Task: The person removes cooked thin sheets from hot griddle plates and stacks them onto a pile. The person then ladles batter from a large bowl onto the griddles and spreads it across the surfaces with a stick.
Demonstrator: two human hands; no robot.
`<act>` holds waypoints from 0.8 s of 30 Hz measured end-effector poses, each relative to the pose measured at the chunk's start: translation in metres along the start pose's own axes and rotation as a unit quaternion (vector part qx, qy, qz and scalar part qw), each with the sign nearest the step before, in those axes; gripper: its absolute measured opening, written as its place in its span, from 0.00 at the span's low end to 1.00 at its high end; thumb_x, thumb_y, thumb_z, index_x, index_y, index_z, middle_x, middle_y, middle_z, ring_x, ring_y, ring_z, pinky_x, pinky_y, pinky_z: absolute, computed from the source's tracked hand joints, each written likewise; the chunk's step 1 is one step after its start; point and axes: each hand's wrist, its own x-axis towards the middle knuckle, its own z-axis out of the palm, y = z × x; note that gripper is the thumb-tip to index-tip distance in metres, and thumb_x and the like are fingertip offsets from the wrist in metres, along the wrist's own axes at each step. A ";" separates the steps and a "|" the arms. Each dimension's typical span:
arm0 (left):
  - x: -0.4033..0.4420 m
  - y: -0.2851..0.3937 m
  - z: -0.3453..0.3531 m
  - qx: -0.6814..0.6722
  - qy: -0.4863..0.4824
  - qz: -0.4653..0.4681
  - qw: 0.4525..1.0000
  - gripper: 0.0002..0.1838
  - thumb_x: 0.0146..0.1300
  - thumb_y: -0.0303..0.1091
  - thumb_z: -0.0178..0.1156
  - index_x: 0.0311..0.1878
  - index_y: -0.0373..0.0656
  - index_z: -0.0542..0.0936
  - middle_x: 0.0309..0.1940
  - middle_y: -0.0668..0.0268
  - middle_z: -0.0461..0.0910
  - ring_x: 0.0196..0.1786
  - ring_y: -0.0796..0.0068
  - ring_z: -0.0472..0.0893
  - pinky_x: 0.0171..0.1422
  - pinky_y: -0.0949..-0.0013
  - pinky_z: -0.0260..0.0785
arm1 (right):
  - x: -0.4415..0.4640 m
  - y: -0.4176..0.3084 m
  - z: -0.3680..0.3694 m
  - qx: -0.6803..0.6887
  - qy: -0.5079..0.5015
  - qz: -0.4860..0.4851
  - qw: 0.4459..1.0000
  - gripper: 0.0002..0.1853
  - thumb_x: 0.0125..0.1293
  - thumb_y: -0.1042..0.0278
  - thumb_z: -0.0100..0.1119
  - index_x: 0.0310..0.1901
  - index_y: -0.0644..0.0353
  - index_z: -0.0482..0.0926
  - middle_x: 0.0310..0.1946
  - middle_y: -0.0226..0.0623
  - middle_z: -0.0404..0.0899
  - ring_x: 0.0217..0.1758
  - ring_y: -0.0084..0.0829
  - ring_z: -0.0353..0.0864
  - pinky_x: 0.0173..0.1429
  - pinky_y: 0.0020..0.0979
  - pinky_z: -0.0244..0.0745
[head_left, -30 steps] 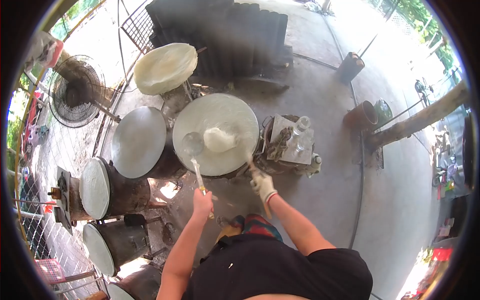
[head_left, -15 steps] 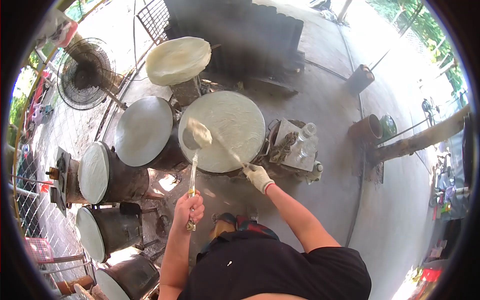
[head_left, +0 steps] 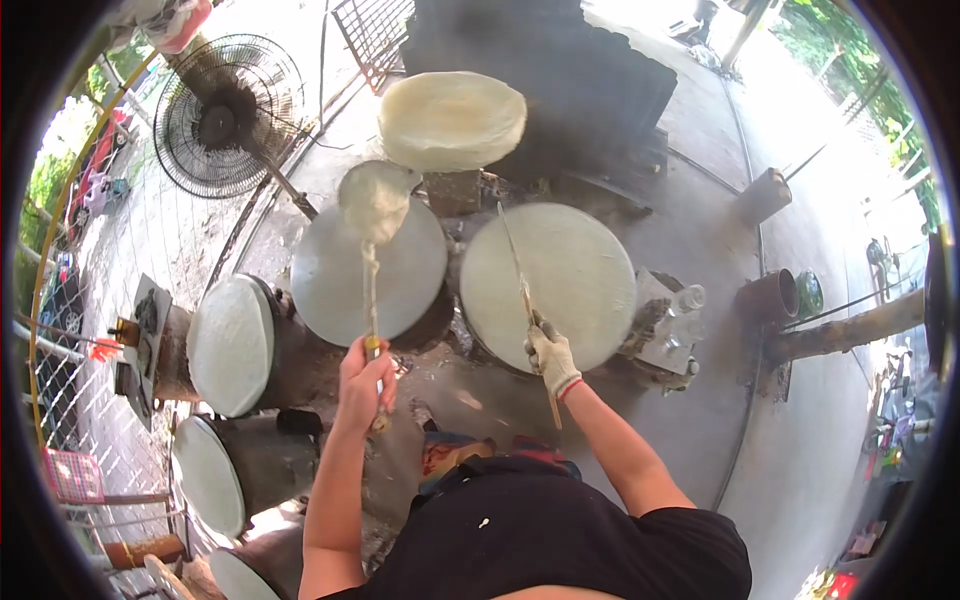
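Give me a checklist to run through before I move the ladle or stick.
- Left hand gripping the ladle: ok.
- Gloved right hand gripping the stick: ok.
- Batter on the ladle: ok, a pale mass shows.
- Ladle over the disc under the stick: not ok, it is over the grey disc to the left.
- Stick lifted off the disc: cannot tell, it crosses above or on it.
- Disc hot enough: cannot tell.
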 end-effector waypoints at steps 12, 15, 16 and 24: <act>0.247 -0.062 -0.172 0.500 -0.012 0.090 0.861 0.13 0.61 0.28 0.52 0.48 0.36 0.67 0.35 0.45 0.79 0.39 0.43 0.79 0.42 0.51 0.71 | 0.058 0.065 0.233 -0.404 0.202 -0.099 0.887 0.23 0.68 0.51 0.48 0.60 0.51 0.74 0.49 0.53 0.78 0.54 0.55 0.76 0.57 0.46 0.70; 0.255 -0.033 -0.197 0.548 -0.007 0.054 0.835 0.15 0.61 0.28 0.51 0.51 0.37 0.68 0.40 0.43 0.79 0.47 0.39 0.77 0.50 0.48 0.68 | 0.077 0.060 0.261 -0.379 0.199 -0.126 0.895 0.23 0.67 0.50 0.47 0.58 0.52 0.75 0.48 0.55 0.78 0.53 0.55 0.76 0.56 0.47 0.70; 0.263 -0.037 -0.212 0.556 -0.005 0.085 0.827 0.15 0.62 0.29 0.50 0.52 0.39 0.67 0.39 0.43 0.79 0.46 0.39 0.77 0.49 0.48 0.68 | 0.082 0.054 0.276 -0.375 0.194 -0.125 0.898 0.24 0.67 0.50 0.47 0.58 0.53 0.75 0.47 0.55 0.78 0.53 0.55 0.76 0.56 0.47 0.70; 0.277 -0.025 -0.279 0.596 -0.003 0.138 0.791 0.15 0.63 0.26 0.47 0.53 0.39 0.68 0.45 0.43 0.77 0.47 0.40 0.77 0.50 0.47 0.69 | 0.114 0.085 0.297 -0.084 0.206 -0.152 0.963 0.21 0.68 0.58 0.53 0.57 0.62 0.77 0.31 0.36 0.82 0.33 0.26 0.78 0.42 0.25 0.72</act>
